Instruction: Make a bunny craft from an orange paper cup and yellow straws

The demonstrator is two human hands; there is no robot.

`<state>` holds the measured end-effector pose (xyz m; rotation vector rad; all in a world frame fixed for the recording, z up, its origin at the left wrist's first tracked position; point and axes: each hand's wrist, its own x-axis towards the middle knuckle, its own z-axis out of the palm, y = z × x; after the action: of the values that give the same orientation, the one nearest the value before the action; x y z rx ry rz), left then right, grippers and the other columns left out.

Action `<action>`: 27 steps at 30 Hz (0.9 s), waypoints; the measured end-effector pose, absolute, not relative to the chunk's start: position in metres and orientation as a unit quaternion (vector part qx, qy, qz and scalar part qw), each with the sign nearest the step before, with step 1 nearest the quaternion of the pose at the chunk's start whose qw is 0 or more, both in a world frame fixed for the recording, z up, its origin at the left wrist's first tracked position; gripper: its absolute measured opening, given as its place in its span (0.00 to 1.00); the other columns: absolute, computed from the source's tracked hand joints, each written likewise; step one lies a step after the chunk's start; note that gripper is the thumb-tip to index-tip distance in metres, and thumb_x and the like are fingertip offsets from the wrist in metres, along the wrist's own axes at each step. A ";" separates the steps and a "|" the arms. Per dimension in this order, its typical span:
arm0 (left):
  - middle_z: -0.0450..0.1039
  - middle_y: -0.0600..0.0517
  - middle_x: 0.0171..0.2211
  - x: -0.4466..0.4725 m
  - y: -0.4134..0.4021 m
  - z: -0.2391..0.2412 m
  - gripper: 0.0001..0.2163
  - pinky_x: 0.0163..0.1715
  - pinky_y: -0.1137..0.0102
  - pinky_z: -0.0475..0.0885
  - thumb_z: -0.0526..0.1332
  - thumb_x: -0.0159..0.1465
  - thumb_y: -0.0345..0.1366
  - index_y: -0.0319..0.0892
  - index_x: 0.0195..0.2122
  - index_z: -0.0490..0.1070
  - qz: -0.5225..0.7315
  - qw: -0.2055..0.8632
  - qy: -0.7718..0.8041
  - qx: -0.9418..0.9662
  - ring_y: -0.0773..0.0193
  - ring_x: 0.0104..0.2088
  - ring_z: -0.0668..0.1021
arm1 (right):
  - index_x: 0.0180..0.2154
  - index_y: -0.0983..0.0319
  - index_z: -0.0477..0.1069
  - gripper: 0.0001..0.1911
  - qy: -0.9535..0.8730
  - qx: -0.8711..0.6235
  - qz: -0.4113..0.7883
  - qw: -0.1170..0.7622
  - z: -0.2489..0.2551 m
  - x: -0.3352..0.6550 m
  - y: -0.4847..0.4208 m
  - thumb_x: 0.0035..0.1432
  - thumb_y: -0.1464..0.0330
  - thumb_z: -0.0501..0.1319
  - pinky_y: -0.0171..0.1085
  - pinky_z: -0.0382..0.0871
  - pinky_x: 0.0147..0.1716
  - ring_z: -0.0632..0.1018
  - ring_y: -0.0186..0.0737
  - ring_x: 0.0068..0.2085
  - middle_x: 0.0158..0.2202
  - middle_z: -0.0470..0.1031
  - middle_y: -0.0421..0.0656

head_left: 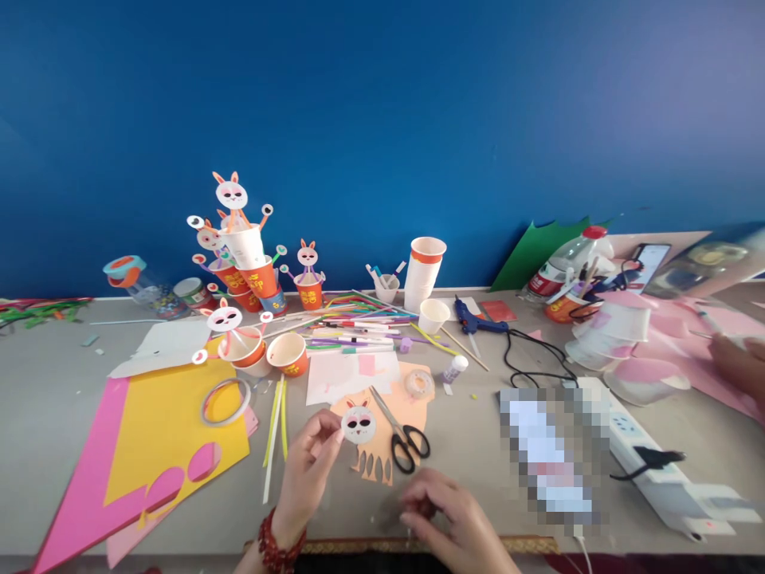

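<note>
My left hand (315,450), with a red bead bracelet at the wrist, pinches a white paper rabbit face (358,426) by its left edge, between thumb and fingers. The face has pink-and-white ears and dark eyes. Behind it lies a peach paper sheet (352,462) with a cut, fringed edge. Black-handled scissors (402,438) rest on that sheet, just right of the face. My right hand (445,514) is low near the table's front edge, below the scissors. Its fingers are loosely curled with the thumb apart, and I see nothing held.
Rabbit-topped paper cups (242,351) stand at left, near pink and yellow sheets (179,414) and a tape roll (225,401). Pens and pipe cleaners (352,327) lie behind. A glue gun (478,319), power strip (633,446) and another person's hand (738,367) are at right.
</note>
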<state>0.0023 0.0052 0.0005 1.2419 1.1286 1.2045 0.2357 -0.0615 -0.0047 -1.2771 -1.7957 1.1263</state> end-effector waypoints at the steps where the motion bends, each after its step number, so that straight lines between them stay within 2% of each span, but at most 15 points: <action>1: 0.69 0.52 0.30 0.003 0.004 0.002 0.08 0.35 0.68 0.68 0.62 0.66 0.41 0.43 0.33 0.71 0.499 0.513 0.468 0.518 0.59 0.33 0.72 | 0.36 0.60 0.75 0.07 -0.679 -0.473 0.464 0.316 0.001 0.230 -0.062 0.63 0.65 0.60 0.31 0.72 0.33 0.78 0.38 0.32 0.33 0.77 0.43; 7: 0.68 0.53 0.30 0.001 -0.006 0.002 0.09 0.33 0.70 0.67 0.61 0.66 0.42 0.42 0.33 0.70 0.486 0.524 0.463 0.524 0.62 0.32 0.71 | 0.33 0.62 0.73 0.06 -0.532 -0.458 0.643 0.306 0.004 0.207 -0.069 0.60 0.66 0.63 0.33 0.71 0.31 0.78 0.37 0.29 0.31 0.75 0.41; 14: 0.68 0.54 0.31 -0.009 -0.004 -0.002 0.09 0.35 0.71 0.67 0.61 0.66 0.42 0.42 0.33 0.70 0.503 0.505 0.474 0.516 0.63 0.33 0.71 | 0.32 0.62 0.69 0.15 -0.456 -0.470 0.671 0.349 -0.016 0.199 -0.052 0.58 0.57 0.65 0.33 0.68 0.29 0.75 0.36 0.26 0.25 0.74 0.39; 20: 0.67 0.54 0.28 -0.005 0.013 0.001 0.11 0.33 0.70 0.68 0.63 0.64 0.45 0.43 0.32 0.70 0.503 0.519 0.490 0.487 0.61 0.32 0.71 | 0.29 0.62 0.71 0.03 -0.591 -0.492 0.577 0.274 -0.017 0.201 -0.033 0.54 0.73 0.61 0.30 0.66 0.28 0.77 0.36 0.28 0.26 0.76 0.39; 24: 0.67 0.53 0.28 0.003 0.022 0.001 0.11 0.33 0.67 0.68 0.63 0.64 0.46 0.44 0.32 0.70 0.500 0.540 0.479 0.479 0.59 0.32 0.71 | 0.32 0.59 0.76 0.09 -0.709 -0.489 0.479 0.172 -0.006 0.207 -0.025 0.49 0.78 0.63 0.29 0.65 0.31 0.79 0.37 0.31 0.31 0.80 0.40; 27: 0.66 0.53 0.27 0.009 0.028 -0.001 0.12 0.32 0.68 0.67 0.63 0.64 0.46 0.44 0.31 0.70 0.499 0.552 0.462 0.483 0.60 0.30 0.70 | 0.33 0.57 0.77 0.09 -0.745 -0.498 0.420 0.144 0.003 0.215 -0.015 0.52 0.76 0.64 0.30 0.64 0.30 0.79 0.39 0.31 0.32 0.81 0.40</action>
<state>0.0089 0.0281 -0.0009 1.1426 1.0925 1.1799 0.2150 -0.0153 0.0028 -1.4355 -2.1472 1.2110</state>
